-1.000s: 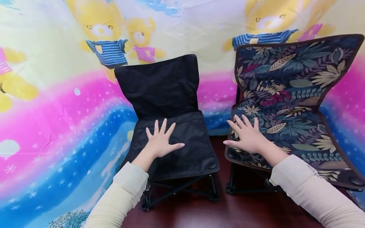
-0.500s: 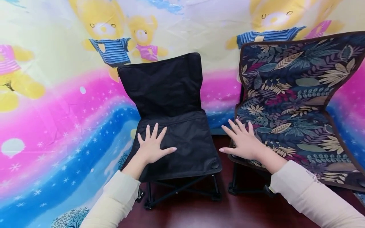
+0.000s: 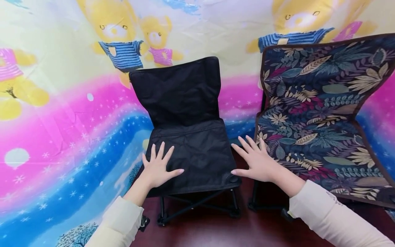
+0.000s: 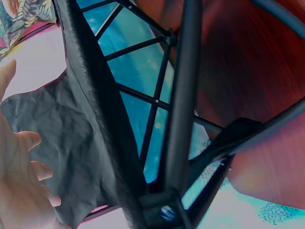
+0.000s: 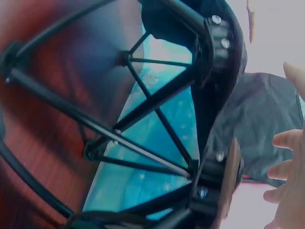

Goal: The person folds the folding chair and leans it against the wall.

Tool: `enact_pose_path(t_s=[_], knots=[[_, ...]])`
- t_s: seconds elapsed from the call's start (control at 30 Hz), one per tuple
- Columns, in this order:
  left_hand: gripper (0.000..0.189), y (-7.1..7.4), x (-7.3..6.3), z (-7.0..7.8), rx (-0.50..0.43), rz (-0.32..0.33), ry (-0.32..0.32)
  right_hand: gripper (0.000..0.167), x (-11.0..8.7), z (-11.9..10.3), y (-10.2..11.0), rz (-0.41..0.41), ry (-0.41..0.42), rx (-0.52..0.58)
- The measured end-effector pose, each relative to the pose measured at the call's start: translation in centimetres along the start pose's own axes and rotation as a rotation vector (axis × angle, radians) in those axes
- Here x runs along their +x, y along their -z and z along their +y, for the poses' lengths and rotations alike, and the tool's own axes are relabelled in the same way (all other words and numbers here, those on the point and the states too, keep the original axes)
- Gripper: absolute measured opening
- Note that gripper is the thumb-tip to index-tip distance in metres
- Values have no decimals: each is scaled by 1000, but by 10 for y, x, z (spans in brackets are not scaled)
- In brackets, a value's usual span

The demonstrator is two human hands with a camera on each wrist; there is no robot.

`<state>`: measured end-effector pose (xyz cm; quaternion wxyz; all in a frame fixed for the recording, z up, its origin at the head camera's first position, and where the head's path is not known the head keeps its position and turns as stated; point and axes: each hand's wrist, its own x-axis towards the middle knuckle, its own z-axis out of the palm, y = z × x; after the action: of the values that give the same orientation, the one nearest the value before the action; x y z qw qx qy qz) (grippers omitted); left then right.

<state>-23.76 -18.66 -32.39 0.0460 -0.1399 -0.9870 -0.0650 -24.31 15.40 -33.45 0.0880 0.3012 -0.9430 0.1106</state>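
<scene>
A black folding chair with a fabric seat and backrest stands in the middle of the head view. My left hand is over the left part of its seat, fingers spread and straight, holding nothing. To the right, my right hand is spread over the gap between this chair and a leaf-patterned folding chair, its fingertips overlapping the patterned seat's edge. In the left wrist view the black frame tubes show beside my fingers. The right wrist view has crossed frame legs of a chair.
Behind the chairs hangs a colourful backdrop printed with yellow bears, pink and blue bands and snowflakes. Dark red glossy floor lies under the chair legs. A small black foot shows beside the left sleeve.
Both hands have drawn back toward the body and slightly left, still spread. The head view has shifted a little, so the chairs appear farther right. Nothing was taken hold of.
</scene>
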Motion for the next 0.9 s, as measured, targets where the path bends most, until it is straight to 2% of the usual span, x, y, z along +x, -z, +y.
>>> enact_pose_path(t_s=[0.47,0.9], knots=[[85,-15,-23,-19,-27,12,3,79,-2,-22,-20,6,103,47],[85,-19,-45,-36,-58,10,23,81,0,-38,-31,-37,145,35]])
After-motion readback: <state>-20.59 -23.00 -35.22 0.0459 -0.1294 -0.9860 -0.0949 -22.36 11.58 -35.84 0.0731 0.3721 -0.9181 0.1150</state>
